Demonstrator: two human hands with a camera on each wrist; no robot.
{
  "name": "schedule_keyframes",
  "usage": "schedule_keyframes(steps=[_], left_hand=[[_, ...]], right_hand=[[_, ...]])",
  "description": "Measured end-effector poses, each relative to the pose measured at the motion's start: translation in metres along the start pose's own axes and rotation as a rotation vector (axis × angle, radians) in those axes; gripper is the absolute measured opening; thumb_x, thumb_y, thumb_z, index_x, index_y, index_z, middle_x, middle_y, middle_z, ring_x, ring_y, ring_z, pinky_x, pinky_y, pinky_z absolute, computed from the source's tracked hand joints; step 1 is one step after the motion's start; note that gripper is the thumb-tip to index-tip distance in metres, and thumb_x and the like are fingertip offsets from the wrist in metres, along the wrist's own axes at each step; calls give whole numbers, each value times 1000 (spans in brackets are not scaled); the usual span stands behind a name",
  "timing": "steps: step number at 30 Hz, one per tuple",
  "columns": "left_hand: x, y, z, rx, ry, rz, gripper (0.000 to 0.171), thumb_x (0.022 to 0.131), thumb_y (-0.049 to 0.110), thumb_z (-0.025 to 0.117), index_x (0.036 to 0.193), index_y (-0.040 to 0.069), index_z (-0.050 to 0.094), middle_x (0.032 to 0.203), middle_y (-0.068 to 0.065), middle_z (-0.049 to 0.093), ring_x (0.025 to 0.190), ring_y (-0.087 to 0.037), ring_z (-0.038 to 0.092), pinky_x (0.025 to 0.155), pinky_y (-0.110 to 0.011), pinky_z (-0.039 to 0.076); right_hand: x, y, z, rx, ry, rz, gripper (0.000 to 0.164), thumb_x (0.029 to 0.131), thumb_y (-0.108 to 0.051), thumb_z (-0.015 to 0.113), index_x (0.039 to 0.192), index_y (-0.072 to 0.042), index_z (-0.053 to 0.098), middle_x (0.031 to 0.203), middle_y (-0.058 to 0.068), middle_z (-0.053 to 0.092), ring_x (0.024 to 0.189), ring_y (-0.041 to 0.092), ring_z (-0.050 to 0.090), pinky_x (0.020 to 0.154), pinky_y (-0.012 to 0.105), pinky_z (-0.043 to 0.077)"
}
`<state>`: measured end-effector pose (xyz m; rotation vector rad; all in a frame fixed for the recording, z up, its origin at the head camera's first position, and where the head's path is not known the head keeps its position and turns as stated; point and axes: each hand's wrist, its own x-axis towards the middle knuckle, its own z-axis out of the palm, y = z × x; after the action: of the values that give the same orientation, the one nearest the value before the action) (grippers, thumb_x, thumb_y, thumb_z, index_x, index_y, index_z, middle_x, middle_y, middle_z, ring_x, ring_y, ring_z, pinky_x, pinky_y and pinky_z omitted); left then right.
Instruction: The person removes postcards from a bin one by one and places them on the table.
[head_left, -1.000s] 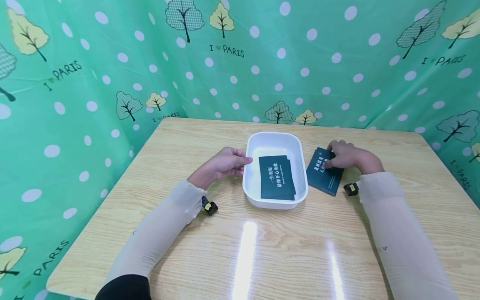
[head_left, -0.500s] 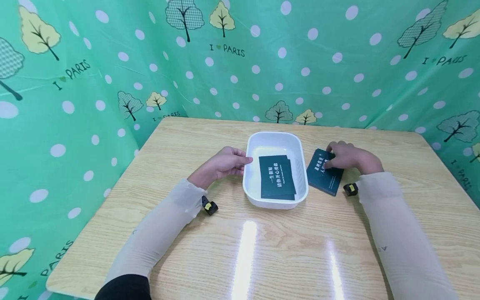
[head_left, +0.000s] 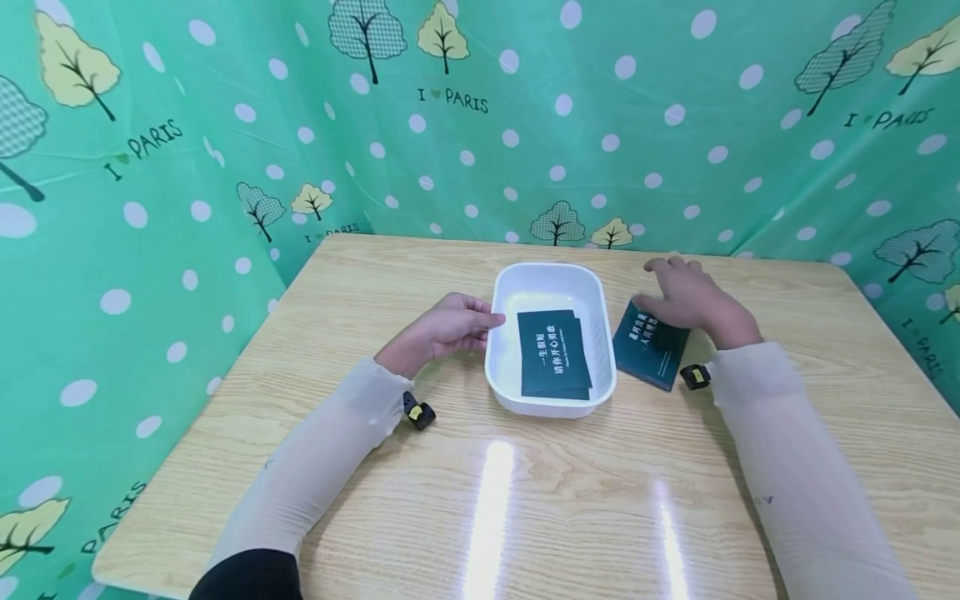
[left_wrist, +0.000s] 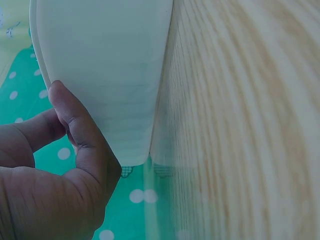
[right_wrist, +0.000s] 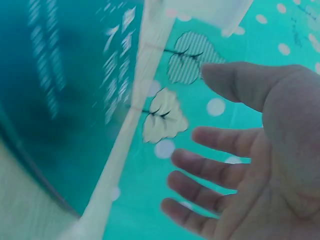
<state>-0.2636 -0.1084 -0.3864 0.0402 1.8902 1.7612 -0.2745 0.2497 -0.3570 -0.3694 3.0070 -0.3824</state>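
My left hand [head_left: 453, 325] pinches the left rim of a white plastic basin [head_left: 510, 287], thumb over the edge and fingers against the outer wall. The left wrist view shows that grip on the basin's side [left_wrist: 105, 60]. Inside the basin lie dark green booklets [head_left: 555, 358] with white lettering, one slightly offset over another. To the basin's right, similar dark green booklets [head_left: 647, 354] lie on the table. Above their far end hovers my right hand [head_left: 686, 293], holding nothing. In the right wrist view its fingers [right_wrist: 210, 167] are spread, apart from the blurred booklet [right_wrist: 65, 75].
The light wood table [head_left: 360, 517] ends at the back against a green polka-dot cloth [head_left: 465, 175], which also hangs on the left side. Small black wrist cameras [head_left: 418, 412] are at both cuffs.
My right hand has let go of the booklets on the table and lifted up and away toward the back, fingers spreading. The left hand and basin have stayed in place.
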Motion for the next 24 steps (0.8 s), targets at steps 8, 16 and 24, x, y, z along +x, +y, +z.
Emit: schedule_keyframes(steps=[8, 16, 24], left_hand=[[-1, 0, 0, -6, -8, 5, 20, 94, 11, 67, 106, -3, 59, 101, -22, 64, 67, -15, 60, 61, -26, 55], [-1, -1, 0, -7, -7, 10, 18, 94, 11, 66, 104, -2, 59, 98, -22, 64, 65, -15, 60, 60, -26, 54], [-1, -1, 0, 5, -5, 12, 19, 94, 12, 67, 104, -2, 59, 97, -21, 64, 64, -15, 60, 62, -27, 55]], right_hand=[[0, -33, 1, 56, 98, -122, 59, 100, -31, 55, 142, 7, 37, 138, 29, 40, 123, 44, 39, 95, 60, 42], [-2, -60, 9, 35, 162, -204, 59, 99, -31, 57, 143, 3, 37, 143, 27, 37, 132, 43, 30, 103, 61, 34], [-3, -83, 21, -40, 147, -284, 55, 95, -30, 64, 137, 2, 47, 134, 22, 49, 123, 37, 43, 98, 52, 45]])
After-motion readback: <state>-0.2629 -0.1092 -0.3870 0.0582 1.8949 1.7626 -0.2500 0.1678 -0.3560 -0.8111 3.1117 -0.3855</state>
